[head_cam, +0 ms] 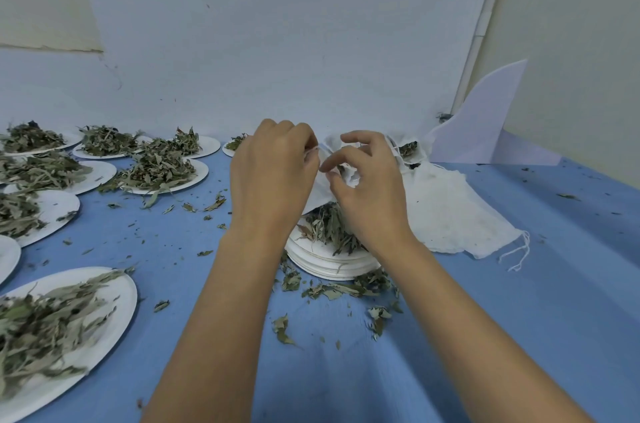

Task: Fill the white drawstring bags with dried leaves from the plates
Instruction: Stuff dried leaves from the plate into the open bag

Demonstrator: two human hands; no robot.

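Both hands up w/ the white drawstring bag (317, 192) between them: left hand (273, 173) pinches its rim, right hand (370, 187) pinches the opposite edge. Dried leaves (329, 227) sit straight below on the plate stack (329, 265); right hand's nearer, I'd say.

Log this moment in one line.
left hand: pinches bag mouth | right hand: pinches bag mouth | below: leaves on plate stack
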